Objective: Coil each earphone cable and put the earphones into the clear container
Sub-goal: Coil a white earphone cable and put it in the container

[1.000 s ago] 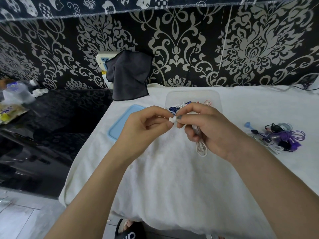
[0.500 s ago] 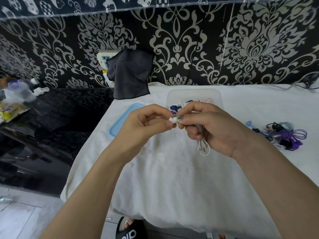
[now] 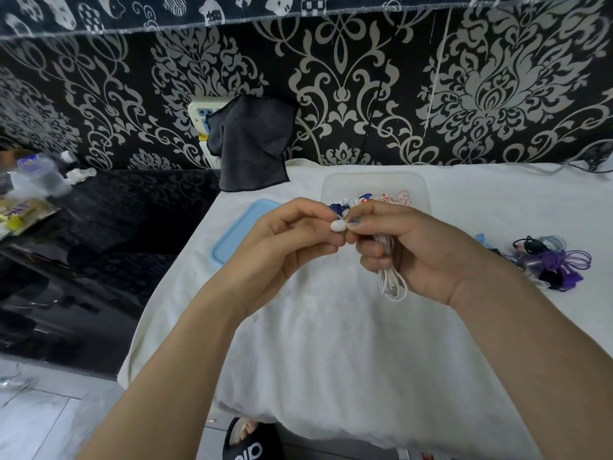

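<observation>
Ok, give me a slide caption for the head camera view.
Both hands finish coiling white earphones before the clear container.

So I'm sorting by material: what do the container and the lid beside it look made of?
The container looks like clear, slightly frosted plastic: the earphones show through its wall. The lid looks like smooth, opaque pale blue plastic with a raised rim.
</observation>
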